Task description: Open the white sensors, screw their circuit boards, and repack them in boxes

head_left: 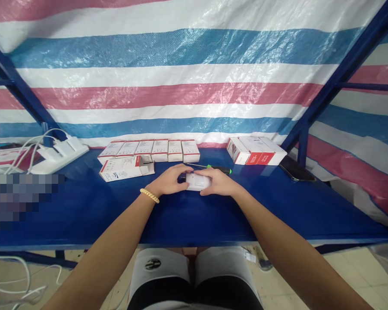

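A small white rounded device (198, 182) is held between both hands just above the blue table (194, 219). My left hand (172, 180), with a beaded band at the wrist, grips its left end, thumb at the near side. Fingers of my right hand (218, 182) close round its right end and cover part of it. Right behind the hands lies a screwdriver (224, 170) with a black and green handle, partly hidden by my right hand.
Behind, several small white boxes (144, 149) stand in a row, with an opened box (124, 168) before them. More boxes (257, 150) and a dark phone (296, 168) sit at the right. A power strip (61, 156) with plugged chargers lies left.
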A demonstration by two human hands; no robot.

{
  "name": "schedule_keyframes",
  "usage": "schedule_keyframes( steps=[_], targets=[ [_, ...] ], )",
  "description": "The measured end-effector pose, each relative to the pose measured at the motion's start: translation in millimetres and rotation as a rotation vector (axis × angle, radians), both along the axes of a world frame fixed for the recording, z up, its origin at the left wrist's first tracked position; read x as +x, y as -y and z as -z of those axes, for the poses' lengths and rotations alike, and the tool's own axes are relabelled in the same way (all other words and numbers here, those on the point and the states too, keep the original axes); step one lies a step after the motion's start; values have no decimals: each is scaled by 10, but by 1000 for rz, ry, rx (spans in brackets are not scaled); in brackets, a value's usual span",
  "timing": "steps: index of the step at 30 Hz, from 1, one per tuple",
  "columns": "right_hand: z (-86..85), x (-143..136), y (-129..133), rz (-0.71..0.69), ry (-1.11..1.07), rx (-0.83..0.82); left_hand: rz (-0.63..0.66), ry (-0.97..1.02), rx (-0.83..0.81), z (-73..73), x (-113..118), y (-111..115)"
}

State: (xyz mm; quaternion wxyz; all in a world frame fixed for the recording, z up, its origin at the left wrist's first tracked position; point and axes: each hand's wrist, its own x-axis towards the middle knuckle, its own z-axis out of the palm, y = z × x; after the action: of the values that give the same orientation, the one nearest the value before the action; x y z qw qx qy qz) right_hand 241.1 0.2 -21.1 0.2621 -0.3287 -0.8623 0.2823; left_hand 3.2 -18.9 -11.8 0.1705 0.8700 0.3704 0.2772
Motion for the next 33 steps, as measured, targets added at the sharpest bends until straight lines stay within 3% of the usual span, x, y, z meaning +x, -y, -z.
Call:
schedule_keyframes(
  steps=[4, 11, 14, 19, 21, 26, 30, 33],
  targets=[
    [-12, -9, -10, -54, 8, 37, 24, -36, -74, -23, 34, 23],
    [-41, 28, 15, 54, 14, 86, -58, -108, -36, 40, 53, -12],
    [-30, 93, -30, 158, -120, 106, -75, -116, -65, 48, 7, -28],
    [-3, 239, -173, 485, -339, 94, -129, -109, -168, 3, -122, -31],
    [4, 282, -201, 537, -367, 80, -176, -154, -189, 0, -151, -31],
    [3, 231, -119, 379, -283, 73, -172, -255, -160, 65, -113, -48],
    [-38, 88, 11, 152, -80, 32, -152, -260, -120, 113, -56, -65],
    [-52, 13, 60, 85, 54, 30, -133, -241, -70, 107, -37, -54]
  ],
)
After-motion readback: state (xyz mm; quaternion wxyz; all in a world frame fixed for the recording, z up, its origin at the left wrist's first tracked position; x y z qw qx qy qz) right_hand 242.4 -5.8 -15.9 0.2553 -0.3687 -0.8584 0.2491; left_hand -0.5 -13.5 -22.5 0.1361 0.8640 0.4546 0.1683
